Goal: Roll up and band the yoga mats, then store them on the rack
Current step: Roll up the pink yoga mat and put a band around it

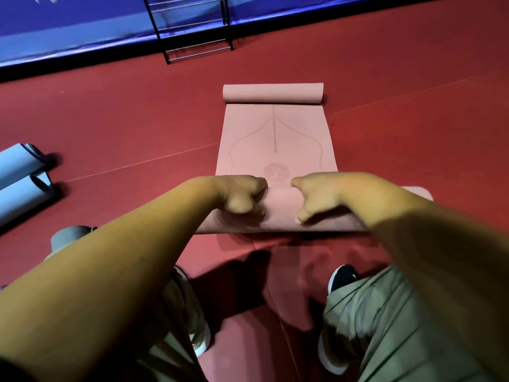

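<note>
A pink yoga mat (275, 139) lies on the red floor in front of me, its far end curled into a small roll. The near end is wound into a thick roll (279, 210) lying across my path. My left hand (239, 195) grips the roll left of centre, fingers curled over its top. My right hand (316, 198) grips it right of centre in the same way. A black metal rack (192, 26) with wire shelves stands against the blue wall padding at the back.
Two rolled light-blue mats (22, 177) lie on the floor at the left edge. A grey rolled mat (68, 238) shows behind my left forearm. My knees and shoes are below the roll. Red floor surrounds the pink mat.
</note>
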